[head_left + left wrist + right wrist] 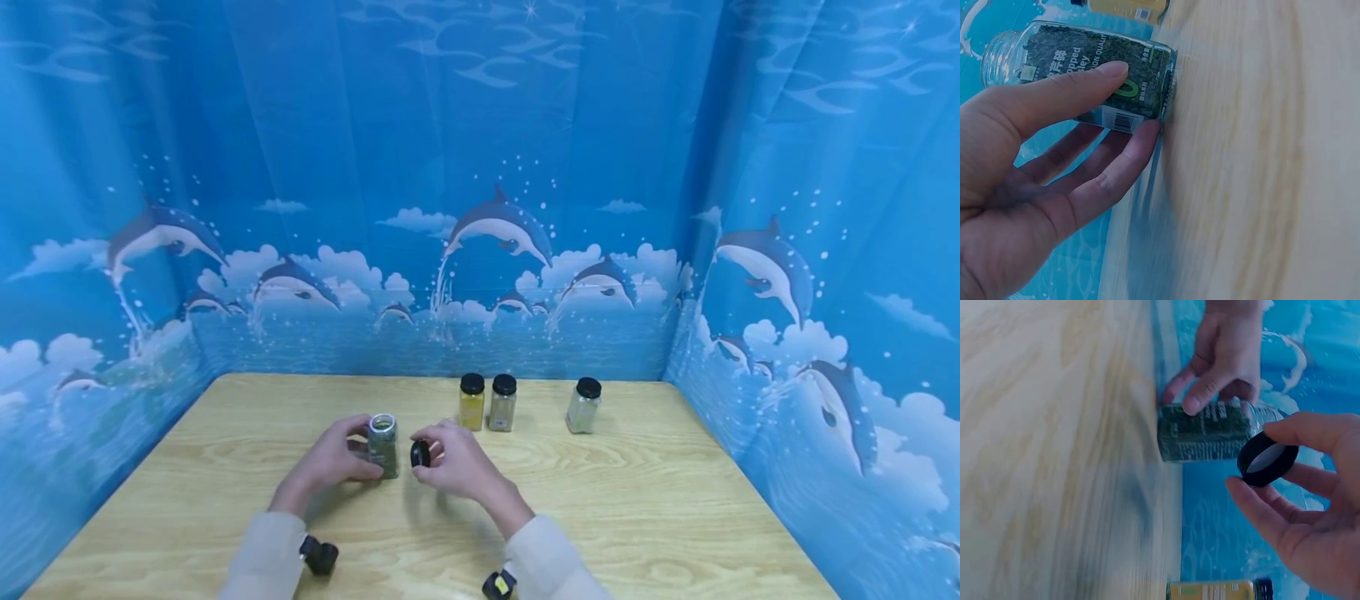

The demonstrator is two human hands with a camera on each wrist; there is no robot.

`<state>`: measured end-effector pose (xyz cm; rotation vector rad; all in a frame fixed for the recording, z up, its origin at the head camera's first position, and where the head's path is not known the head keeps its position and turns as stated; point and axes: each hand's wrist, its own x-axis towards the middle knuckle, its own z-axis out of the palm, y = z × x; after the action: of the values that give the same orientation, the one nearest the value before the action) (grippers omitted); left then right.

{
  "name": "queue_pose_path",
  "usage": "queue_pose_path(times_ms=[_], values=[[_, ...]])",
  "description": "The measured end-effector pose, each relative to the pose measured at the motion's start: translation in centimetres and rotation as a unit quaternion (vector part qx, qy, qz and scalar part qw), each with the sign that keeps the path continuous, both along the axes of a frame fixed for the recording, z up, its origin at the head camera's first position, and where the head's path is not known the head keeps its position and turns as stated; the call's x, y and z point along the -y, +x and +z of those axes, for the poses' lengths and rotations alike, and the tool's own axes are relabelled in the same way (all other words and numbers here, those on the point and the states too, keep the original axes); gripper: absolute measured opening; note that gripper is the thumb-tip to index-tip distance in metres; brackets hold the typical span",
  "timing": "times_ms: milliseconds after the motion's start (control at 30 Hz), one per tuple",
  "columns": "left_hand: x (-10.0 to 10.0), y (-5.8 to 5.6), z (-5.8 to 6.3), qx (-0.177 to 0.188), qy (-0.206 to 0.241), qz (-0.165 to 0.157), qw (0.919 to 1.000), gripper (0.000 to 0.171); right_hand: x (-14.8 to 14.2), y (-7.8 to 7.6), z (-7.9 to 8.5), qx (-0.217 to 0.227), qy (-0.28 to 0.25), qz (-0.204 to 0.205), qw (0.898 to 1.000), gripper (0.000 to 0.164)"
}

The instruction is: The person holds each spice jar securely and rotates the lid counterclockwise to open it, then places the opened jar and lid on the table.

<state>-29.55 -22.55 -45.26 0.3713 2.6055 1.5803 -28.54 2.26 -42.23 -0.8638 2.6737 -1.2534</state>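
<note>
The wood-grain worktop (pixel 660 500) is bearing an upright, uncapped jar. The left hand (pixel 335 458) is gripping it with part-curled fingers; the right hand (pixel 461 462) is pinching a black lid (pixel 1248 461) between bent fingers, beside the jar (pixel 383 454).

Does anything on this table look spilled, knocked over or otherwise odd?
Nothing stands out: I see no spill or breakage. The green-filled jar in the left hand is uncapped, but the right hand holds a black lid beside it.
</note>
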Motion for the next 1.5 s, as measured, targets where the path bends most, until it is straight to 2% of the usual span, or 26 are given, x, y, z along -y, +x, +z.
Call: queue_pose_path(times_ms=[200, 333, 500, 600, 733, 1000, 1233, 1400, 1500], values=[[1.4, -0.7, 0.0, -0.008, -0.004, -0.011, 0.9999, 0.069, 1.8, 0.4, -0.4, -0.042, 0.075, 0.021, 0.996, 0.039], [2.2, -0.8, 0.1, -0.006, -0.004, -0.006, 1.0000, 0.070, 3.1, 0.8, -0.8, -0.087, 0.147, 0.046, 0.984, 0.040], [2.9, -1.0, 0.1, 0.001, -0.010, 0.005, 0.9999, 0.070, 4.5, 1.5, -1.3, -0.111, 0.203, 0.075, 0.970, 0.039], [3.3, -1.2, 0.1, 0.007, -0.007, 0.007, 0.9999, 0.072, 5.1, 1.7, -1.7, -0.140, 0.218, 0.087, 0.962, 0.039], [3.9, -1.4, 0.1, 0.010, -0.009, 0.006, 0.9999, 0.075, 5.8, 1.9, -1.9, -0.157, 0.230, 0.098, 0.955, 0.042], [5.0, -1.7, 0.3, -0.007, -0.019, -0.011, 0.9997, 0.075, 7.2, 2.1, -1.7, -0.162, 0.256, 0.107, 0.947, 0.041], [5.4, -2.0, 0.2, -0.005, -0.020, 0.000, 0.9998, 0.075, 8.0, 2.2, -1.5, -0.171, 0.282, 0.104, 0.938, 0.036], [5.5, -2.0, 0.3, -0.001, -0.033, 0.008, 0.9994, 0.074, 8.7, 2.1, -1.6, -0.170, 0.288, 0.105, 0.937, 0.034], [5.6, -2.0, 0.3, 0.000, -0.032, 0.001, 0.9995, 0.075, 9.1, 2.1, -1.7, -0.184, 0.295, 0.103, 0.932, 0.034]])
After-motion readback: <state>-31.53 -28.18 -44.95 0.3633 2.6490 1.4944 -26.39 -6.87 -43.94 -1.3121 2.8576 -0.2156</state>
